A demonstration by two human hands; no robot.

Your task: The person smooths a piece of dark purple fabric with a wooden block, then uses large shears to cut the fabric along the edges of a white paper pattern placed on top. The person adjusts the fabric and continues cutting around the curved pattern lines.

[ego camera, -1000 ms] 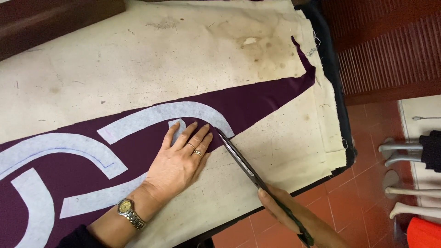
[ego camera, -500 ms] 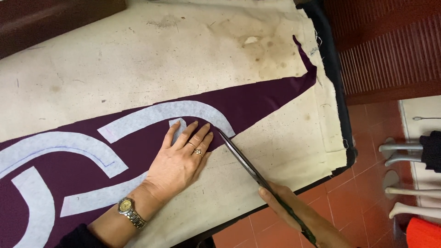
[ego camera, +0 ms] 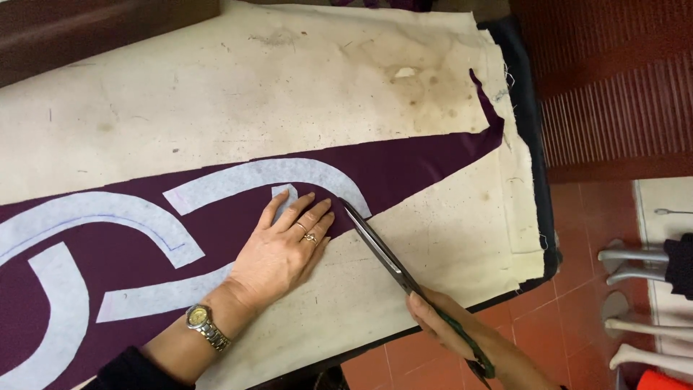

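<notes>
Under both my hands spreads the table [ego camera: 216, 94], covered with a stained cream cloth that reaches past my fingers on every side. Across it, beneath my left palm, lies the purple fabric [ego camera: 404, 162], a long strip that tapers to a point well beyond my fingertips. White curved paper pieces [ego camera: 267, 175] lie on the fabric; one arches just past my left fingertips, others sit back toward my wrist. My left hand [ego camera: 278, 253] lies flat and spread on the fabric, fingers apart, holding nothing, only pressing down; a ring is on one finger and a metal watch [ego camera: 202, 323] on the wrist. My right hand [ego camera: 440, 325] is closed around the handles of the scissors [ego camera: 382, 253]. Their blades, nearly together, run from my right grip up to the fabric's lower edge, just beside my left little finger.
</notes>
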